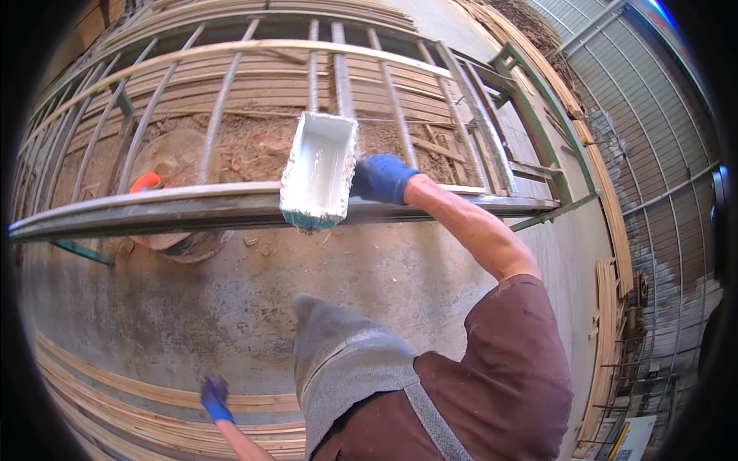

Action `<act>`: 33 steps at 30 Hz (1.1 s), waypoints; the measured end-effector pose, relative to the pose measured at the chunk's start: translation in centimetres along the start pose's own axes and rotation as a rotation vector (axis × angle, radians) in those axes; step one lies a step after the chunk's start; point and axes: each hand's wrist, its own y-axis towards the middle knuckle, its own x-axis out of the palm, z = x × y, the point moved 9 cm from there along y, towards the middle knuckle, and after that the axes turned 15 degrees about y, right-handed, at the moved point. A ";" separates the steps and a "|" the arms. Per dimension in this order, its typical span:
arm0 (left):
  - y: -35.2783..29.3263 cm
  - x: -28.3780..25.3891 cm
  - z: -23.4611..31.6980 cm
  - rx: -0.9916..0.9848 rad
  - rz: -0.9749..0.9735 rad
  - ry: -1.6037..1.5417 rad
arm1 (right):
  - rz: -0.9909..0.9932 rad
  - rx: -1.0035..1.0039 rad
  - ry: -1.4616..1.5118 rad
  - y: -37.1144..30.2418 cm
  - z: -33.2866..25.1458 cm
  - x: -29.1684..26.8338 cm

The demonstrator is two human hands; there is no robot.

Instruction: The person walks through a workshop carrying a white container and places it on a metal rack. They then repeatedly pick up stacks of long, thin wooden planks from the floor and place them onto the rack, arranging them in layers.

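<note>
My right hand, in a blue glove, is closed at the right side of a rectangular trough. The trough is white inside and teal outside, with a thick crusted white rim. It sits over the front rail of a metal rack, and some of my fingers are hidden behind it. A thin wooden strip lies along that rail, running up to the trough. Down at the lower left, my left hand, also blue-gloved, hangs with fingers apart over long wooden strips at floor level.
The metal rack has many crossbars, and another wooden strip lies across its far side. Below are sawdust, stacked boards and a round tub near an orange object. A green frame and more boards stand on the right.
</note>
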 end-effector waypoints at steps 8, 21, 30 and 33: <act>-23.9 18.3 -32.1 -0.602 0.288 -0.089 | 0.002 0.102 0.005 -17.1 20.9 -2.2; -25.3 48.5 -32.7 -0.408 -0.162 0.541 | 0.179 0.200 -0.045 -42.9 51.7 -4.0; -28.9 41.1 -36.2 -0.516 0.199 0.086 | 0.376 0.034 0.173 -34.4 56.4 -4.2; -31.0 40.5 -38.3 -0.586 0.193 -0.056 | 0.468 -0.062 0.352 -31.1 54.6 -3.6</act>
